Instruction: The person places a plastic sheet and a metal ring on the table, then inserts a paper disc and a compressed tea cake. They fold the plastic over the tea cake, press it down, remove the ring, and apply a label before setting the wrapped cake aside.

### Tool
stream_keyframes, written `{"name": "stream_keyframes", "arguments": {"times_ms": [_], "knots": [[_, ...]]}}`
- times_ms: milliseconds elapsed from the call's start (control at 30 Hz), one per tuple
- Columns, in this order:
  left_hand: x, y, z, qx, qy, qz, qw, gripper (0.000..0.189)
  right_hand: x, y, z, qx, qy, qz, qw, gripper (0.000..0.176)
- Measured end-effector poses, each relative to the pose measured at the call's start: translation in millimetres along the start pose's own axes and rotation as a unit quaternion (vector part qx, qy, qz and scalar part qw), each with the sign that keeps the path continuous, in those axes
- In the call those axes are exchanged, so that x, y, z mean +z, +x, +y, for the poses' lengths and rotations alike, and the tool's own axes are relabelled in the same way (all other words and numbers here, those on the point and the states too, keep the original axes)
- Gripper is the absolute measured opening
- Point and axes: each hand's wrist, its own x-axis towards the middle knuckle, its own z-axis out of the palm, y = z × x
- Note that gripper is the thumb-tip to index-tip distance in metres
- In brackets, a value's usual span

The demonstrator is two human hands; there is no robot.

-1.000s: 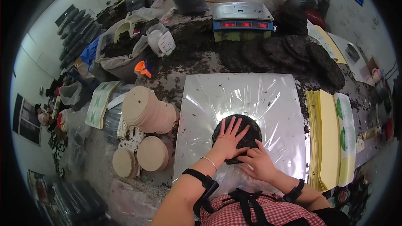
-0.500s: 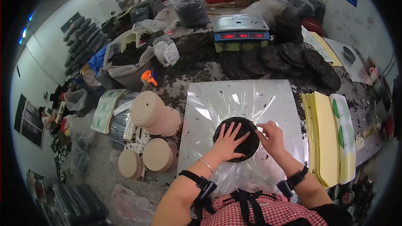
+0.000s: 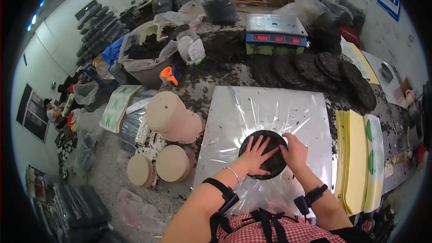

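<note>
Two hands [image 3: 257, 155], at least six dark discs [image 3: 275, 164], three beige disc stacks [image 3: 173, 163], one scale [image 3: 276, 37], one orange implement [image 3: 168, 76]

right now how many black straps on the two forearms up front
2: one black strap on the forearm behind the left hand, the other strap behind the right hand; both show clearly.

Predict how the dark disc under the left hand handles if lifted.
The dark disc probably keeps its shape, its outline being evenly round. It might shed bits, since similar dark crumbs lie scattered nearby. Glossy film around it could let it slip.
</note>
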Motion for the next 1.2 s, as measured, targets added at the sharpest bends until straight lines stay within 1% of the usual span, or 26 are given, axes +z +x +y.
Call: {"name": "stream_keyframes", "arguments": {"times_ms": [33,67,100,133,200,233,267,333,367,400,467,533,567,600,633,667,700,733,800,867,900,967,1067,1167,1200], "knots": [[2,-1,-1,0.005,-0.019,0.026,0.999,0.109,-8,-3,-8,0.007,0.042,0.024,0.999,0.022],[5,-2,-2,0.012,-0.038,0.050,0.998,0.108,-17,-8,-12,0.004,0.045,0.028,0.999,0.022],[2,-6,0,0.017,-0.057,0.082,0.995,0.101,-26,-14,-12,-0.068,0.042,0.035,0.996,0.022],[4,-6,0,0.021,-0.053,0.083,0.995,0.101,-33,-21,-11,-0.137,0.036,0.043,0.989,0.023],[3,-4,4,0.011,-0.061,0.152,0.986,0.093,-37,-47,-12,-0.207,0.083,-0.008,0.975,0.020],[0,-7,5,0.024,-0.043,0.158,0.986,0.084,-38,-57,-14,-0.260,0.079,-0.047,0.961,0.024],[-3,-7,9,0.029,-0.047,0.153,0.987,0.084,-36,-67,-9,-0.252,0.077,-0.049,0.963,0.024],[-5,-7,14,0.061,0.005,0.164,0.985,0.083,-23,-80,2,-0.273,0.083,-0.079,0.955,0.024],[1,-4,12,0.063,0.009,0.167,0.984,0.081,-18,-80,9,-0.272,0.088,-0.102,0.953,0.027],[7,-1,10,0.063,0.010,0.166,0.984,0.085,-19,-82,10,-0.279,0.095,-0.104,0.950,0.027],[15,3,9,0.069,-0.003,0.163,0.984,0.087,-25,-76,8,-0.257,0.128,-0.113,0.951,0.022],[19,1,8,0.092,-0.020,0.201,0.975,0.083,-26,-76,16,-0.248,0.207,-0.105,0.940,0.021],[18,1,8,0.087,-0.035,0.197,0.976,0.083,-23,-77,22,-0.201,0.276,-0.104,0.934,0.023],[16,3,9,0.087,-0.052,0.193,0.976,0.082,-22,-76,19,-0.176,0.301,-0.101,0.932,0.021],[17,6,10,0.074,-0.056,0.174,0.980,0.082,-20,-75,40,-0.228,0.273,-0.166,0.920,0.037],[18,10,13,0.068,-0.065,0.155,0.984,0.082,-28,-73,30,-0.207,0.266,-0.173,0.925,0.024],[18,12,17,0.063,-0.074,0.164,0.982,0.082,-47,-73,6,-0.192,0.269,-0.164,0.929,0.020],[16,13,20,0.062,-0.085,0.172,0.979,0.083,-50,-69,2,-0.205,0.272,-0.163,0.926,0.020],[3,8,25,0.054,-0.094,0.145,0.984,0.086,-48,-67,0,-0.207,0.268,-0.155,0.928,0.013],[7,2,23,0.067,-0.087,0.172,0.979,0.090,-52,-65,-5,-0.199,0.270,-0.162,0.928,0.015],[7,3,23,0.058,-0.084,0.150,0.983,0.094,-54,-64,-8,-0.195,0.270,-0.166,0.928,0.015],[4,3,26,0.057,-0.093,0.145,0.983,0.093,-58,-66,-8,-0.187,0.267,-0.175,0.929,0.015],[3,3,23,0.052,-0.099,0.131,0.985,0.092,-54,-64,-9,-0.199,0.261,-0.175,0.928,0.015],[-2,3,22,0.054,-0.114,0.084,0.988,0.093,-49,-66,-6,-0.205,0.280,-0.164,0.923,0.013],[-1,4,20,0.051,-0.114,0.085,0.988,0.093,-49,-65,-7,-0.204,0.275,-0.165,0.925,0.013]]}}
